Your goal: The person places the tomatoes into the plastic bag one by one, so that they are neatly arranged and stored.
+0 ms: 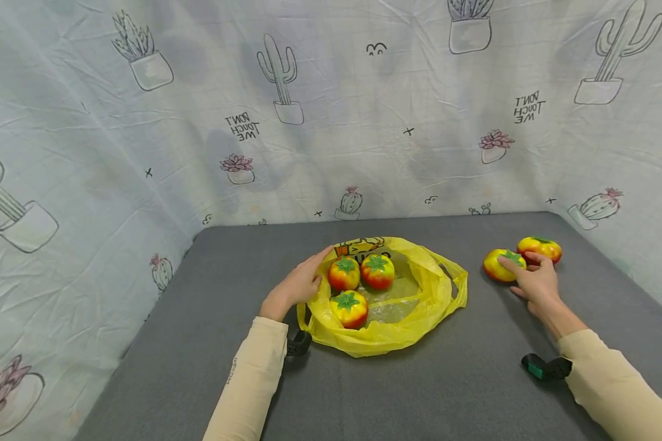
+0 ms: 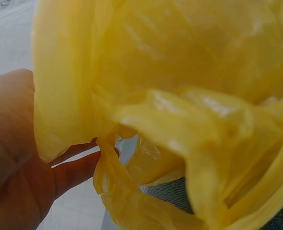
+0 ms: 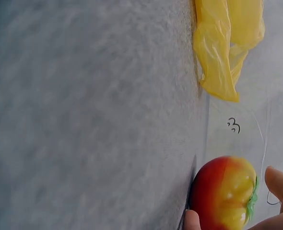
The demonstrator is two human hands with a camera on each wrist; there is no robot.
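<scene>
The yellow plastic bag [image 1: 414, 318] was lying open on the grey table [image 1: 419, 392], with three tomatoes [image 1: 349, 308] sitting inside it. Its left edge was being gripped by the left hand [image 1: 298, 286], fingers curled round the plastic, pretty clear in the left wrist view. Over to the right, well apart from the bag, a yellowish tomato [image 1: 499, 265] was being grasped by the right hand [image 1: 535, 283], fingers on top and thumb at its side. Another tomato [image 1: 539, 248] was parked just beside it. A cactus-print cloth [image 1: 331, 110] was hung behind.
</scene>
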